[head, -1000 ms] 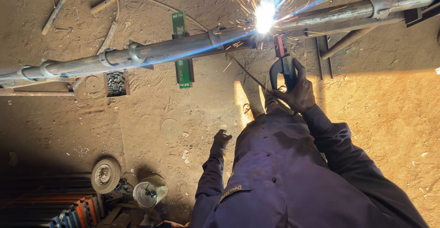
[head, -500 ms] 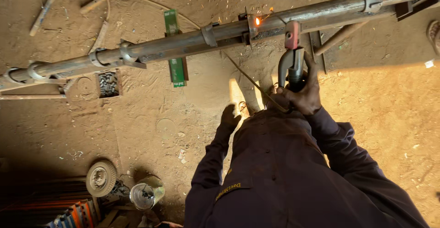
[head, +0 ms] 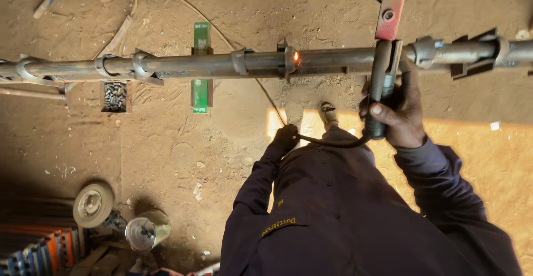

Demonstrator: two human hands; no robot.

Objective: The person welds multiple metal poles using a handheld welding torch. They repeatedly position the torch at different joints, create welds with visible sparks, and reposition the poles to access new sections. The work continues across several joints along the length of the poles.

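A welding electrode holder is gripped in the right hand; the fingers are wrapped tightly around its dark handle, with the thumb laid across the front. The red-tipped head of the holder rises above a long steel pipe, which spans the view from left to right, and the handle crosses in front of that pipe. A black cable is seen curving from the bottom of the handle toward the left hand. The left hand is held low, well under the pipe, beside the cable; whether its fingers are closed on the cable cannot be told. A small glowing orange spot is seen on a collar of the pipe, to the left of the holder and apart from it. Open sandy ground lies below the pipe. A green box lies under the pipe on the left, and a tray of small metal parts is set beside it. A grinding wheel and a tin can rest near the lower left edge
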